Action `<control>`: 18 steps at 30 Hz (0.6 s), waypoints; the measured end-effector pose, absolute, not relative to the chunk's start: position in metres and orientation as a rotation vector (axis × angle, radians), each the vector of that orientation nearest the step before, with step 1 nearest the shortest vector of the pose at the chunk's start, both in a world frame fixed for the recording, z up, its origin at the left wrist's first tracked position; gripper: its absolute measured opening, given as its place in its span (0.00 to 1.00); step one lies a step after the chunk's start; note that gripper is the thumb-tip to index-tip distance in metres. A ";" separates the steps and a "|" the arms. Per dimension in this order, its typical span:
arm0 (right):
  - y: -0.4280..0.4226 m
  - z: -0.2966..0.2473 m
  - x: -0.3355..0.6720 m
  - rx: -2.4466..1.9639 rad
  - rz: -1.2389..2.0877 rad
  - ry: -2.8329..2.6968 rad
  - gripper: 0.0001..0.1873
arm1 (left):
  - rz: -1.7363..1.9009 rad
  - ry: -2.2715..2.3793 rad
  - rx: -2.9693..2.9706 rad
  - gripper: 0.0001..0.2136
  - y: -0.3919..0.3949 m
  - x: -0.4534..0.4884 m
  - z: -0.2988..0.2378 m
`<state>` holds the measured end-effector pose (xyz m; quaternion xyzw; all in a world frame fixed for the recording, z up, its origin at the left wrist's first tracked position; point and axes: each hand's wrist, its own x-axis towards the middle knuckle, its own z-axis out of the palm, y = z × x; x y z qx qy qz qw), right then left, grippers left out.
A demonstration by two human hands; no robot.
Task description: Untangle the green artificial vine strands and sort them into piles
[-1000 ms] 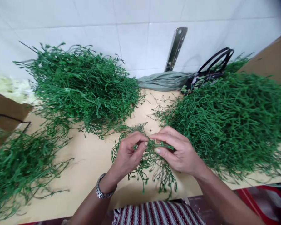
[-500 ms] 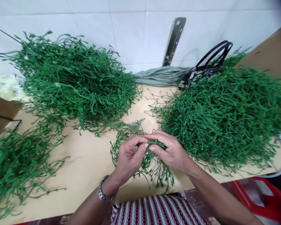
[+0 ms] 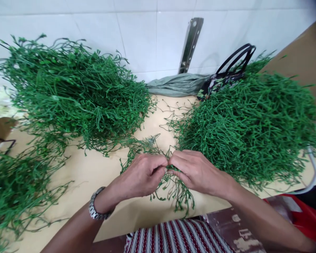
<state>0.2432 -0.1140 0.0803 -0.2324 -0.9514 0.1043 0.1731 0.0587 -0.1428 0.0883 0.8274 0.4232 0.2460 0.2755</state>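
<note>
My left hand (image 3: 140, 175) and my right hand (image 3: 196, 170) meet fingertip to fingertip near the front edge of a tan table (image 3: 100, 175). Both are closed in a pinch on a small bunch of thin green plastic stems (image 3: 177, 195), whose ends hang down below the hands. A metal watch (image 3: 94, 209) sits on my left wrist. A large heap of the same green stems (image 3: 73, 95) lies at the back left, another large heap (image 3: 250, 126) at the right, and a third heap (image 3: 13, 186) at the front left.
A white tiled wall (image 3: 147, 31) backs the table, with a metal bracket (image 3: 189, 45) leaning on it. A grey-green cloth (image 3: 173, 86) and a black-handled bag (image 3: 226, 75) lie at the back. A red object (image 3: 302, 214) stands low right; striped fabric (image 3: 173, 239) covers my lap.
My hands have closed together, the fingertips now touching over the stem bunch. My left forearm has swung outward to the left. The view has shifted slightly.
</note>
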 end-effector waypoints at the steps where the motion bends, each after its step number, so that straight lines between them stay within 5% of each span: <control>1: -0.114 0.082 0.244 -0.601 0.285 -2.727 0.09 | 0.617 1.086 2.266 0.10 -0.143 0.057 0.090; 13: -0.125 0.117 0.257 -0.296 0.400 -3.088 0.09 | 0.274 0.684 2.505 0.09 -0.159 0.049 0.099; 18: -0.104 0.138 0.299 -0.832 -0.147 -2.735 0.14 | 0.481 0.833 2.318 0.08 -0.149 0.032 0.099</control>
